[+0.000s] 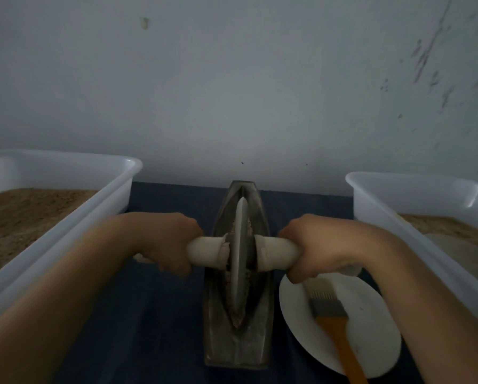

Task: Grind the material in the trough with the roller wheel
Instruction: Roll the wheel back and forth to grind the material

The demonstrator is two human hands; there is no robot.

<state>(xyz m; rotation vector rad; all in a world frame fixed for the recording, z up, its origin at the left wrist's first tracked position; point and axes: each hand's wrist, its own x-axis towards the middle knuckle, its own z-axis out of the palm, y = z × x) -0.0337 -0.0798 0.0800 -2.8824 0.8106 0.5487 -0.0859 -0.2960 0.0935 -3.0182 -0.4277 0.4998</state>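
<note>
A long, boat-shaped metal trough (237,345) lies lengthwise on the dark blue table in front of me. A grey roller wheel (239,259) stands on edge in its groove, near the middle. Brownish ground material (236,318) lines the groove beside and in front of the wheel. A pale axle handle runs through the wheel to both sides. My left hand (174,242) grips the left handle end (204,250). My right hand (315,245) grips the right handle end (276,252).
A white plastic tub (66,223) with brown granular material stands at the left. Another white tub (415,217) with similar material stands at the right. A white plate (371,328) near the trough's right side carries a brush with an orange handle (340,333). A grey wall rises behind.
</note>
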